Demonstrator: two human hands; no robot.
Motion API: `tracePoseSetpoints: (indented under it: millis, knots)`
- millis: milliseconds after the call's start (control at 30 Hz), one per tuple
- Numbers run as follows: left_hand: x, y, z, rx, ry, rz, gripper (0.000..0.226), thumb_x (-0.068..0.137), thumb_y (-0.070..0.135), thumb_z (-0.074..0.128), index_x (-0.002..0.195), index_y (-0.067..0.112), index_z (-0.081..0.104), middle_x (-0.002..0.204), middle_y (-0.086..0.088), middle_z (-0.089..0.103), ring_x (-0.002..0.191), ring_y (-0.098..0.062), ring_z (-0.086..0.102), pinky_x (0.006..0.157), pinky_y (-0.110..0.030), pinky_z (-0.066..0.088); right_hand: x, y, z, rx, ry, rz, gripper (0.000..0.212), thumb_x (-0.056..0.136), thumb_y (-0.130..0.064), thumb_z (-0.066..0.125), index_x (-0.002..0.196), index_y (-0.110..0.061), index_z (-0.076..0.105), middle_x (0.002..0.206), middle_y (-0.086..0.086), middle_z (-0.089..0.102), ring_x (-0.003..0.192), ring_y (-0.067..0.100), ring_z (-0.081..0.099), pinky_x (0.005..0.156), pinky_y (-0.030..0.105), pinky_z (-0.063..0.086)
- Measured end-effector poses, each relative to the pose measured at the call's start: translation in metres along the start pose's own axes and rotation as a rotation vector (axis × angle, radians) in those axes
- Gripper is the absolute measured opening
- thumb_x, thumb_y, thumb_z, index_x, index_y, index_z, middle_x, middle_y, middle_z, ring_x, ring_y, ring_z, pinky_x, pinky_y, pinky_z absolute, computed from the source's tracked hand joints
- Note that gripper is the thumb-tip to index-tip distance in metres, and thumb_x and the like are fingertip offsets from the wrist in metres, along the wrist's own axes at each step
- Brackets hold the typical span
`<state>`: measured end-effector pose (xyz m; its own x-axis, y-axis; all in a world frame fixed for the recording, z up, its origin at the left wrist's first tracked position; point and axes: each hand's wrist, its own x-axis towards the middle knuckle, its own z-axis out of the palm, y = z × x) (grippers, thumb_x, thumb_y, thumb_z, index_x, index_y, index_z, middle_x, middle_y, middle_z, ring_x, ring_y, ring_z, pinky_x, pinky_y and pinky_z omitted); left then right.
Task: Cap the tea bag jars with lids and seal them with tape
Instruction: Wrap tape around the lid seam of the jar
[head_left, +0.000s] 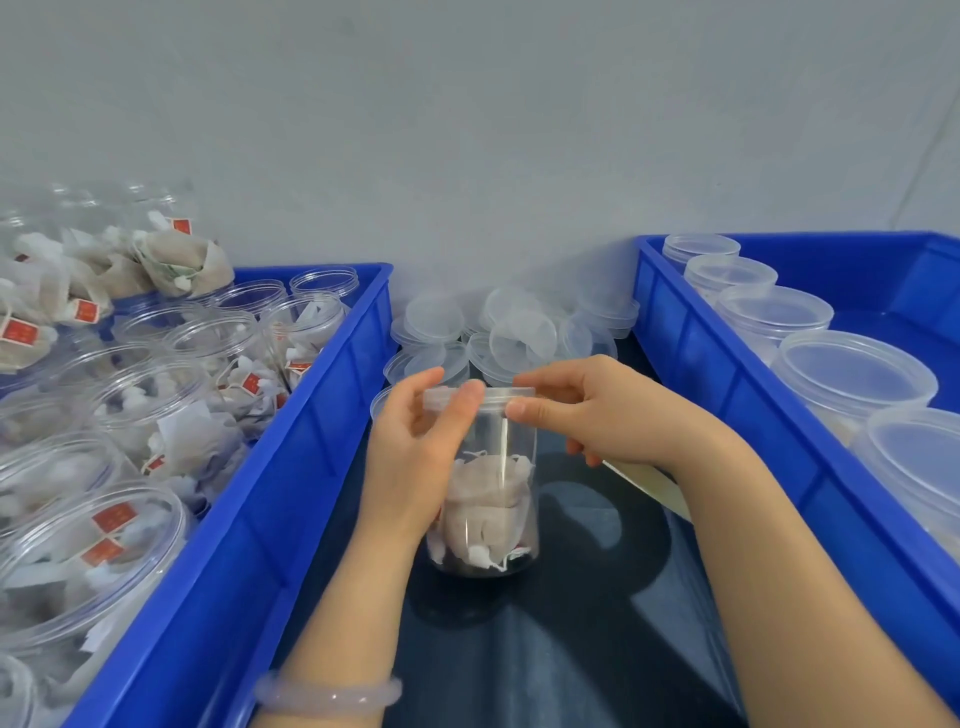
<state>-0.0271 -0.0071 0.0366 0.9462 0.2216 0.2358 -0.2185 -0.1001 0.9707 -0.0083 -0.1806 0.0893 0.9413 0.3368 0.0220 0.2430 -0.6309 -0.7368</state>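
Note:
A clear plastic jar with several tea bags inside stands upright on the dark table between two blue bins. A translucent lid sits on its mouth. My left hand grips the jar's left side, its thumb up at the lid's rim. My right hand pinches the lid's right edge from the side. A tape roll is partly hidden under my right wrist.
The left blue bin holds several open jars of tea bags. Capped jars line the right blue bin. A heap of loose lids lies behind the jar against the grey wall.

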Motion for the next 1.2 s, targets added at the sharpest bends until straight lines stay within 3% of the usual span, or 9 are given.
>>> tracePoseSetpoints:
  millis: [67,133,200,333,500,667,900,1000,1200]
  knots:
    - [-0.003,0.004,0.004,0.087,0.019,-0.039,0.085,0.044,0.085,0.064,0.115,0.04,0.052,0.108,0.022,0.054,0.095,0.003,0.059,0.069,-0.014,0.046,-0.001,-0.003,0.002,-0.021,-0.018,-0.016,0.06,0.077,-0.064,0.056,0.13,-0.038,0.054,0.119,-0.015,0.061,0.061,0.001,0.062,0.055,0.02,0.052]
    - [-0.004,0.005,0.004,0.069,0.025,-0.058,0.089,0.037,0.079,0.065,0.114,0.038,0.052,0.111,0.017,0.054,0.098,-0.006,0.06,0.076,-0.027,0.053,-0.002,-0.005,0.003,-0.038,-0.052,-0.028,0.061,0.08,-0.06,0.057,0.135,-0.036,0.048,0.123,-0.015,0.055,0.066,0.008,0.067,0.06,0.023,0.055]
    - [-0.003,0.007,0.0,0.015,0.005,-0.069,0.083,0.038,0.071,0.069,0.112,0.036,0.055,0.114,0.009,0.058,0.101,-0.014,0.063,0.082,-0.034,0.055,-0.004,-0.006,0.0,-0.003,-0.102,-0.037,0.065,0.081,-0.05,0.064,0.14,-0.034,0.042,0.123,-0.018,0.049,0.06,-0.001,0.065,0.057,0.015,0.052]
    - [-0.001,0.007,-0.008,-0.044,-0.098,-0.088,0.067,0.052,0.052,0.087,0.11,0.033,0.058,0.115,-0.001,0.064,0.101,-0.018,0.066,0.082,-0.034,0.056,-0.01,-0.004,-0.008,0.037,-0.162,-0.034,0.061,0.08,-0.048,0.066,0.137,-0.038,0.046,0.115,-0.027,0.053,0.056,0.001,0.06,0.057,0.014,0.051]
    - [0.001,0.003,-0.01,-0.145,-0.162,-0.082,0.052,0.061,0.038,0.077,0.109,0.028,0.059,0.109,-0.006,0.067,0.09,-0.019,0.07,0.067,-0.026,0.057,-0.009,0.0,-0.009,0.125,-0.177,0.017,0.064,0.079,-0.048,0.067,0.138,-0.035,0.045,0.121,-0.02,0.059,0.062,0.002,0.061,0.059,0.018,0.051]
    - [0.002,0.0,-0.012,-0.181,-0.181,-0.089,0.067,0.05,0.05,0.075,0.111,0.027,0.059,0.112,-0.008,0.066,0.092,-0.021,0.07,0.072,-0.03,0.057,-0.007,0.002,-0.006,0.206,-0.247,0.047,0.068,0.076,-0.05,0.066,0.138,-0.041,0.042,0.119,-0.021,0.057,0.066,0.009,0.06,0.061,0.02,0.051]
    - [0.005,-0.001,-0.013,-0.193,-0.213,-0.076,0.068,0.049,0.052,0.073,0.11,0.026,0.059,0.106,-0.005,0.069,0.088,-0.019,0.072,0.065,-0.024,0.055,-0.001,0.005,-0.004,0.162,-0.16,-0.002,0.045,0.078,-0.046,0.068,0.122,-0.039,0.057,0.098,-0.025,0.065,0.062,0.005,0.06,0.057,0.017,0.051]
    - [0.006,-0.002,-0.014,-0.218,-0.235,-0.084,0.071,0.046,0.051,0.077,0.109,0.025,0.06,0.106,-0.008,0.068,0.086,-0.02,0.071,0.063,-0.024,0.055,0.002,0.006,0.001,0.161,-0.122,-0.022,0.04,0.077,-0.046,0.069,0.115,-0.036,0.059,0.101,-0.027,0.062,0.06,0.0,0.059,0.055,0.015,0.051]
    - [0.007,-0.007,-0.02,-0.239,-0.267,-0.076,0.098,0.031,0.074,0.081,0.113,0.025,0.059,0.11,-0.008,0.068,0.091,-0.02,0.07,0.067,-0.025,0.055,0.005,0.005,0.007,0.155,-0.173,-0.06,0.052,0.077,-0.051,0.067,0.127,-0.045,0.051,0.116,-0.026,0.055,0.067,-0.008,0.061,0.058,0.015,0.051]
